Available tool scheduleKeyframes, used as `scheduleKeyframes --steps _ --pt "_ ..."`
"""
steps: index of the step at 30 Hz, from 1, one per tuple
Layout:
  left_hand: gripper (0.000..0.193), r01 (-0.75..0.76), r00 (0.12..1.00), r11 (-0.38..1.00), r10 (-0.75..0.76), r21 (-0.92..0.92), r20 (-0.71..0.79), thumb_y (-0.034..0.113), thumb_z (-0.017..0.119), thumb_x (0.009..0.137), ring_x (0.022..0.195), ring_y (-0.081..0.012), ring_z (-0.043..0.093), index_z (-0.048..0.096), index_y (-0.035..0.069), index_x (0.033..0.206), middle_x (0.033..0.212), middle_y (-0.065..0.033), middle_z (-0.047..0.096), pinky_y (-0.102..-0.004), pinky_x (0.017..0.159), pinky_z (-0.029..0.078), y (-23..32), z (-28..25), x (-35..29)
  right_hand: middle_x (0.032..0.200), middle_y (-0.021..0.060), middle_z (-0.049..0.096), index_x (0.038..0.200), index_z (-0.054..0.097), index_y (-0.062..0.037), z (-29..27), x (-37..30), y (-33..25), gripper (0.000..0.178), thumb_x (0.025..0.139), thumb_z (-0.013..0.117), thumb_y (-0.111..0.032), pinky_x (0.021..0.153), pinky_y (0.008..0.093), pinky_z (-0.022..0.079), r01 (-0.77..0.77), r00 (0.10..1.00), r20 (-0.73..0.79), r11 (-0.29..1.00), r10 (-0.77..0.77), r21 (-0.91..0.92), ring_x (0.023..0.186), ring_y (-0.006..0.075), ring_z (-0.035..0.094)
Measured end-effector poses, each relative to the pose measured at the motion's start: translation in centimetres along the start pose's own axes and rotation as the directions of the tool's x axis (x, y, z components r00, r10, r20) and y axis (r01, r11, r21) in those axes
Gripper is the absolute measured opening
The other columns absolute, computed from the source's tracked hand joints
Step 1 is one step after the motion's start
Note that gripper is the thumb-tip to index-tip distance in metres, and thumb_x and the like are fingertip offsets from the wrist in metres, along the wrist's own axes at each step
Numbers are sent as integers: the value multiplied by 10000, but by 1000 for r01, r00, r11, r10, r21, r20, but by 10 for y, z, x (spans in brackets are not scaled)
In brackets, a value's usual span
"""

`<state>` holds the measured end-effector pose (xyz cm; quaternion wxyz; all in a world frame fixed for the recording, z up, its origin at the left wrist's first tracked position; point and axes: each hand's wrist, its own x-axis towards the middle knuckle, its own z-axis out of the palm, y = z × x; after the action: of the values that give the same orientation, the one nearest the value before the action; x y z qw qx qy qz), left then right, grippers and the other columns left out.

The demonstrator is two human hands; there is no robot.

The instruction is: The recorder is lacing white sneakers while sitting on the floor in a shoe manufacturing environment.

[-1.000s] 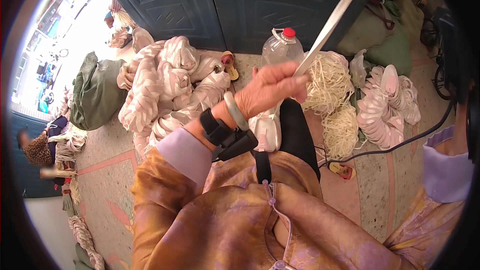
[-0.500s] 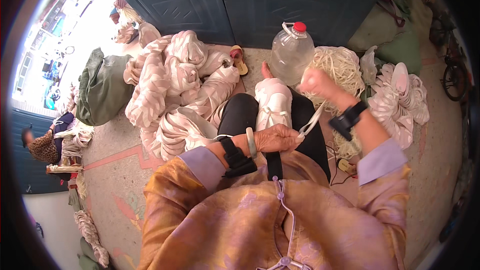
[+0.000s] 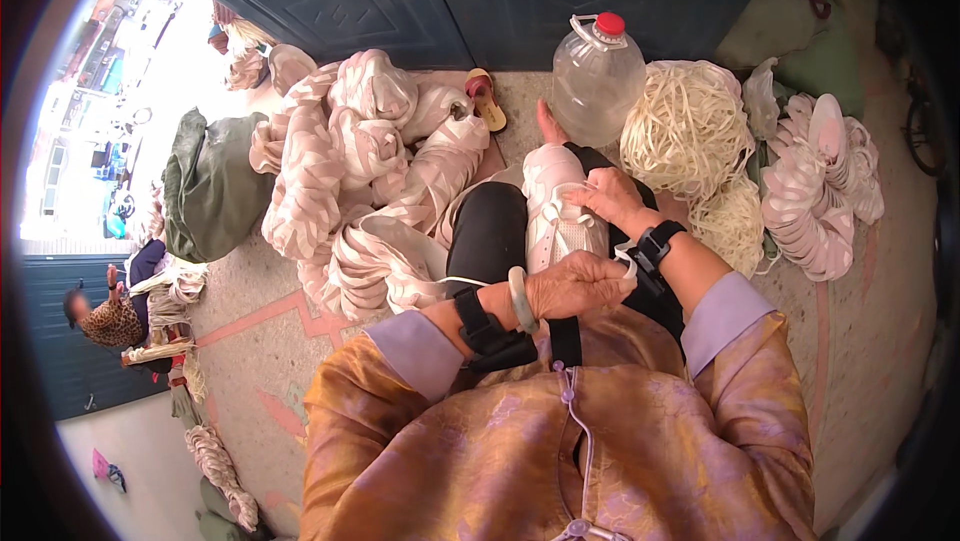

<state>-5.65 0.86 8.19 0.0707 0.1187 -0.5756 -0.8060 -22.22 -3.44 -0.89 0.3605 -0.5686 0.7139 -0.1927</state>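
White bundle (image 3: 548, 226) points lengthwise away from the torso (image 3: 640, 431) — right hand (image 3: 615, 203) nearer its middle, grip unclear; left hand (image 3: 578, 286) — at its near end — pinching a pale strip (image 3: 627, 263).

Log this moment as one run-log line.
left hand: pinching narrow white flat strip | right hand: over white textured elongated piece, grip unclear | nearby: clear plastic jug with red cap, tangled cream strips

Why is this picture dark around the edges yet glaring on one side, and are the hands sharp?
Head view: the fisheye lens leaves a black border; daylight overexposes the outdoor area at upper left. Same head view: left hand and right hand look fairly sharp, the wheel at far right dim.
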Motion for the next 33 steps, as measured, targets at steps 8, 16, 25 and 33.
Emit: scheduleKeyframes --steps 8,16,25,33 --pt "296 -79 982 992 61 94 180 234 457 955 628 -80 362 499 -8 791 644 -8 406 -251 552 348 20 10 3 674 155 628 719 632 13 -5 -6 8 429 683 701 -409 608 375 465 46 998 26 992 -50 116 638 288 617" --pt "292 -80 989 970 48 230 143 240 457 954 619 -88 383 522 -9 818 648 -6 443 -271 551 372 18 13 -1 636 158 610 724 593 -20 -13 -55 -16 159 723 558 -175 578 393 489 410 908 -20 896 -419 -170 637 316 624" --pt "286 -70 992 971 43 229 122 226 449 957 612 -105 407 521 -12 814 643 -24 452 -281 554 382 23 17 -3 581 135 578 683 571 -72 -8 -57 -10 102 736 542 -153 533 402 477 595 776 3 730 -631 -336 580 305 607" --pt "265 -132 990 943 110 306 88 208 466 948 587 -120 418 525 -11 813 627 -55 466 -297 551 394 13 22 2 640 154 604 750 610 -65 -19 -55 -3 209 714 628 -270 546 401 476 335 935 -134 942 -328 30 633 344 605"
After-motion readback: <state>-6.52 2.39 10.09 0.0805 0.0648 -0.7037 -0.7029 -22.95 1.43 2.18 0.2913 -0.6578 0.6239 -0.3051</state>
